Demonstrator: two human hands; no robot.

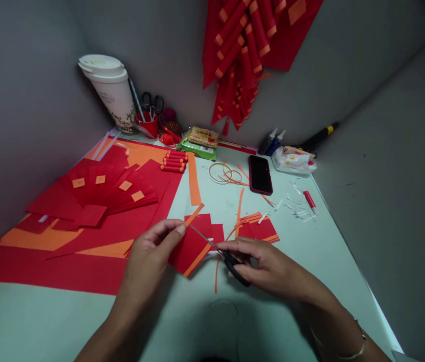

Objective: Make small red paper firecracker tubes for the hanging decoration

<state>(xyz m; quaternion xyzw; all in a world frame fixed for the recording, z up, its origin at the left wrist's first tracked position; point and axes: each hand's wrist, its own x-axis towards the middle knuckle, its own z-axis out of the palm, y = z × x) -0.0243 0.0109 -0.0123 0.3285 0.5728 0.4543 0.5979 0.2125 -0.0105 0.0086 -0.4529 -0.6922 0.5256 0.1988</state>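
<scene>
Between thumb and fingers, my left hand [160, 246] pinches a red paper piece [189, 247] with orange strips along its edges. One orange end sticks out past my fingertips. My right hand [259, 259] grips black-handled scissors [237, 269], whose blades point left across the paper towards my left fingertips. Whether the blades are parted I cannot tell. Right behind lie more red paper pieces with orange bands [259, 229] and thin orange strips [240, 201]. A wider orange paper strip [193, 181] lies farther back on the table.
Red and orange sheets [122, 274] and a red paper fan [110, 188] cover the left side. At the back stand a white cup [116, 95], red rolls [175, 161] and snack packets [201, 141]. A phone [260, 174], tissue pack [294, 161] and glue bottles [274, 143] lie right. Red firecracker decorations [240, 60] hang above.
</scene>
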